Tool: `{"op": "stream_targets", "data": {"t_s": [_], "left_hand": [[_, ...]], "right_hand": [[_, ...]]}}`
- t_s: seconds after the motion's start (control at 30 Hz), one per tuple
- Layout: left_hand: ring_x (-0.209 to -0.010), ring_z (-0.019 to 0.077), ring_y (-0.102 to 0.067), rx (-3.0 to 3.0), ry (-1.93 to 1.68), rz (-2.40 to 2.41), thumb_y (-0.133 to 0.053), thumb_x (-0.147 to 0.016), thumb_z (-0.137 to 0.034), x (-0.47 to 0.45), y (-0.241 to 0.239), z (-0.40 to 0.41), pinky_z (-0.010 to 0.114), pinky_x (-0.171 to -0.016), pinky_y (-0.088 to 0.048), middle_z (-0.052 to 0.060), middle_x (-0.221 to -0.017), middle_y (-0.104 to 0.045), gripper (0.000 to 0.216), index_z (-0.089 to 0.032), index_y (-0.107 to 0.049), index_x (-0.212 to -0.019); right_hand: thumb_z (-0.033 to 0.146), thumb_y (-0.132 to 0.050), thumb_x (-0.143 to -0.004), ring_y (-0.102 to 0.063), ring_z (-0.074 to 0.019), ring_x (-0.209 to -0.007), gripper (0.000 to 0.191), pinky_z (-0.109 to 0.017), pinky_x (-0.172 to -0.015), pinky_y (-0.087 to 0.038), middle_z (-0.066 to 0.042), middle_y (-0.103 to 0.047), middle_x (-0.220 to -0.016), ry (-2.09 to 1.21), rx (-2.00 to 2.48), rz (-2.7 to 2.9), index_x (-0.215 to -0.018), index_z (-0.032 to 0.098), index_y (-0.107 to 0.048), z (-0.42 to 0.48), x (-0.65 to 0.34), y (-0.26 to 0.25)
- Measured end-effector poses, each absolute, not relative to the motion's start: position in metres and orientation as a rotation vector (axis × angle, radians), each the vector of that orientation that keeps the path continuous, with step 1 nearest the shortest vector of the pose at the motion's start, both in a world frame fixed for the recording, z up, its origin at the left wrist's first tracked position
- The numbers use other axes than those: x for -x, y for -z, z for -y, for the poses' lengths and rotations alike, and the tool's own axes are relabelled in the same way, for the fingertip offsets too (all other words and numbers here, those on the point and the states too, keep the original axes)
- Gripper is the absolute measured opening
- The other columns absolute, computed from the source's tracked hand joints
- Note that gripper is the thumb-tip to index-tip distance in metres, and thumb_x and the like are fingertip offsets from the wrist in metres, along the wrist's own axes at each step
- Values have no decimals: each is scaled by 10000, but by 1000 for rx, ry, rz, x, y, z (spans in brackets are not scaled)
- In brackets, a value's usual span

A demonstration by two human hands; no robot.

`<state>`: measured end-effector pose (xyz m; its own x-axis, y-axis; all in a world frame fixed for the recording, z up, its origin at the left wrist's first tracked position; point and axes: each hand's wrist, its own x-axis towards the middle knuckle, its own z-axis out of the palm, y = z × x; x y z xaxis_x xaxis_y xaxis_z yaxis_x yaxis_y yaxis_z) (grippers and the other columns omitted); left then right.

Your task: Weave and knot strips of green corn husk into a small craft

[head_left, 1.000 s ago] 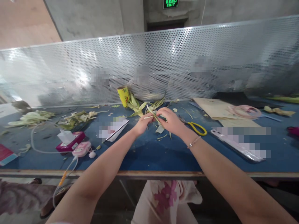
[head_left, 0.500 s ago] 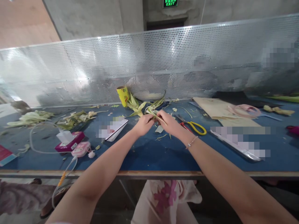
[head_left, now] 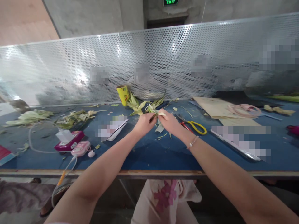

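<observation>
My left hand [head_left: 145, 123] and my right hand [head_left: 170, 122] meet over the middle of the blue table [head_left: 149, 152], both pinched on a small piece made of pale green leaf strips [head_left: 156, 114]. The fingertips of both hands touch the piece from opposite sides. A thin bracelet sits on my right wrist. Behind the hands lies a loose bunch of green leaves [head_left: 140, 105] next to a yellow roll [head_left: 123, 95].
Yellow-handled scissors [head_left: 192, 126] lie right of my right hand. A phone [head_left: 114, 127] lies to the left, another phone [head_left: 238, 141] to the right. A pink charger box and cable [head_left: 70, 141], leaf piles [head_left: 77, 116], brown paper [head_left: 217, 109] and a perforated metal screen [head_left: 149, 65] surround.
My hands have drawn closer together on the leaf piece, and the strip that slanted down across my right hand is now folded up between the fingertips.
</observation>
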<state>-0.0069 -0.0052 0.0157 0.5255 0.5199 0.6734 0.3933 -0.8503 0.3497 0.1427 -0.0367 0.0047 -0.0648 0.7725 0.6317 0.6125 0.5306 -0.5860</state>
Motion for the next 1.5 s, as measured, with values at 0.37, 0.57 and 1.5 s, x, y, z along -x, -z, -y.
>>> {"op": "stream_targets", "data": {"t_s": [0.37, 0.57, 1.5], "left_hand": [[-541, 108, -397, -2609, -1303, -981, -478, -779, -161, 2, -13, 12, 255, -589, -324, -19, -530, -416, 206, -189, -442, -578], [-543, 115, -414, -2596, -1324, -1029, -480, -787, -164, 1, -11, 10, 267, -580, -322, -6, -543, -442, 224, -195, -429, -571], [-991, 180, -557, -2240, -1460, -570, -442, -893, -439, 8, -8, -19, 369, -922, -442, 99, -1003, -618, 336, -182, -649, -959]], "right_hand": [[237, -392, -833, -433, -144, -564, 141, -271, -545, -323, 23, -470, -618, -213, 1172, 1747, -692, 232, -396, 44, -140, -9], [264, -396, -841, -435, -147, -567, 156, -277, -541, -311, 26, -445, -610, -225, 1209, 1753, -692, 235, -362, 41, -138, -8], [271, -416, -881, -528, -188, -810, 150, -346, -742, -447, -51, -533, -834, -30, 983, 1692, -783, 210, -512, 42, -154, -13]]}}
